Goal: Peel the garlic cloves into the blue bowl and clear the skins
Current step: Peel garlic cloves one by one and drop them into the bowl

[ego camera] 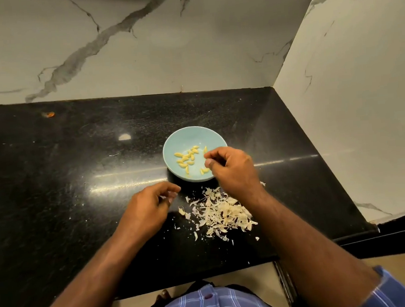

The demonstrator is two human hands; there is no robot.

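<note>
The small round pale-blue ceramic bowl [195,154] on the polished black stone desk [54,189] is noted holding peeled yellow garlic cloves [187,157]; the right hand [231,169] is held over its rim, fingers curled, contents not discernible; the left hand [150,209] is loosely curled, seemingly empty; the heap of papery off-white skins [221,211] just beside could be scattered by the forearm.

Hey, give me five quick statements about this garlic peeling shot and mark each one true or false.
1. The blue bowl holds peeled garlic cloves. True.
2. The pile of garlic skins lies inside the bowl. False: it lies on the black counter, nearer the person than the bowl.
3. The right hand is over the bowl's near right rim. True.
4. The left hand grips the bowl. False: it is over the counter, left of the skins and apart from the bowl.
5. The bowl stands on a white counter. False: the counter is black; the walls behind and to the right are white marble.
</note>
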